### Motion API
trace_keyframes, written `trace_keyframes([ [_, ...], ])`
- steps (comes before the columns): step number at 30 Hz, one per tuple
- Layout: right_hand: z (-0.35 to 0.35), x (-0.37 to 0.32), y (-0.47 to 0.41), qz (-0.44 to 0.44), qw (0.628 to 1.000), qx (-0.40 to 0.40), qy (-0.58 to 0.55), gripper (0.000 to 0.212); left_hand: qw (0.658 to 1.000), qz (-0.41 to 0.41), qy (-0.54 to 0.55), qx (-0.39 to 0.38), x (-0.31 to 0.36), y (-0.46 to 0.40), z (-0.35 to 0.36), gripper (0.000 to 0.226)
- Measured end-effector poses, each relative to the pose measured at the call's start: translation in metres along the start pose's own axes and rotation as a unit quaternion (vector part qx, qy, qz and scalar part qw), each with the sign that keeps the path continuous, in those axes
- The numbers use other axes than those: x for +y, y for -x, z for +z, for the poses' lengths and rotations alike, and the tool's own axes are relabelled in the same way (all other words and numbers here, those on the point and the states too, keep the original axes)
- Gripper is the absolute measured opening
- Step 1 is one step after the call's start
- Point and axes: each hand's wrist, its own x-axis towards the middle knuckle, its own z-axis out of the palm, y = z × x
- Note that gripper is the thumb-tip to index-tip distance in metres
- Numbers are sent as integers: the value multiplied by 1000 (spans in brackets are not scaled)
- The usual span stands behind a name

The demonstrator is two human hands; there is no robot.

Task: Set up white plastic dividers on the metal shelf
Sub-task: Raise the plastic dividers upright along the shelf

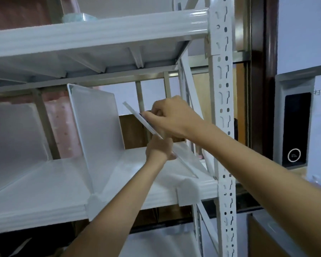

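A white metal shelf (50,184) fills the view, with a second level above it. One white plastic divider (98,125) stands upright on the shelf, clipped at the front edge. Another divider (11,138) stands further left. A third divider (185,160) leans tilted near the right end of the shelf, seen almost edge-on. My right hand (171,117) pinches its upper edge. My left hand (160,148) grips it lower down from the left side. Its front clip (188,191) sits over the shelf's front lip.
A perforated white upright post (223,108) bounds the shelf on the right, with diagonal braces behind it. A dark wooden door frame (263,89) and a wall-mounted scanner device (295,130) lie to the right. Pink fabric (63,123) shows behind the shelf.
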Motion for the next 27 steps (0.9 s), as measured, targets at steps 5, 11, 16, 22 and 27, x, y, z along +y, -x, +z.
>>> trace_keyframes([
  [5,15,41,46,142,958,-249,30,59,995,-49,89,-7,7,1,-33,34],
  [11,53,46,51,229,907,-349,52,55,998,-34,28,-44,36,-1,-37,45],
  [16,62,54,51,290,895,-339,1,21,996,6,-68,-55,48,1,-33,28],
  [22,49,53,44,316,911,-261,-42,27,974,63,-205,-71,50,16,-8,80],
  [27,47,51,50,317,914,-247,-59,20,954,107,-272,-66,58,23,-4,72],
])
